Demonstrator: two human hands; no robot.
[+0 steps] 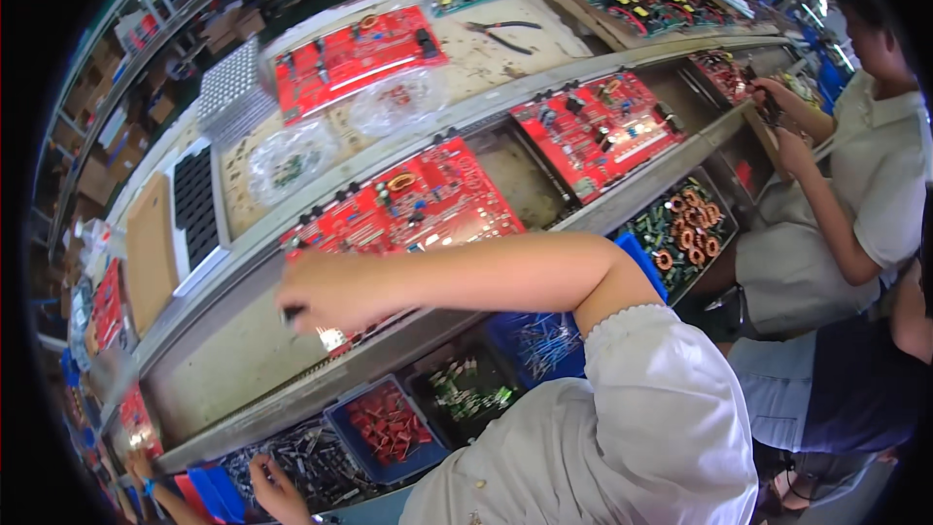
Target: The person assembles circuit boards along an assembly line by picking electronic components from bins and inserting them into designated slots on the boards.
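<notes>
1. White sleeve nearest; right hand pinches a small dark part, too blurred to identify, over the red circuit board on the conveyor channel;
2. Left hand digs in a component bin, grip hidden;
3. Board looks well populated; insertion apparently unfinished.
</notes>
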